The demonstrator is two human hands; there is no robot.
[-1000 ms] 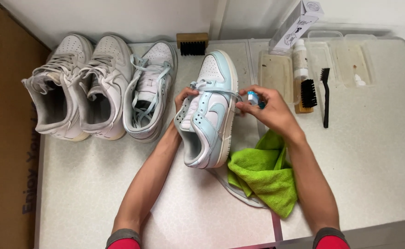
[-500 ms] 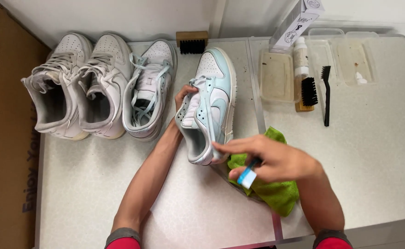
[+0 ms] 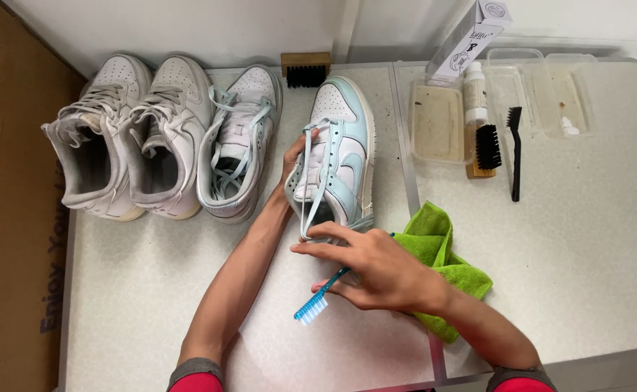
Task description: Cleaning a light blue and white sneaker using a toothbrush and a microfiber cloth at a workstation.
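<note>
While our left hand [image 3: 294, 161] grips the blue shoe [image 3: 335, 156] at its inner side, holding it tilted on the table [image 3: 587, 239], our right hand [image 3: 380, 272] has come down from the shoe's laces to a spot below its heel. A second ago that hand was up at the tongue; half a second ago it was already low, over the green cloth [image 3: 434, 254]. It now clasps a toothbrush [image 3: 318, 299], bristles pointing toward our left forearm, with the forefinger touching the shoe's heel. We judge that work at the laces has paused and the brush is being repositioned. Three more shoes [image 3: 166, 138] stand beyond our left hand.
</note>
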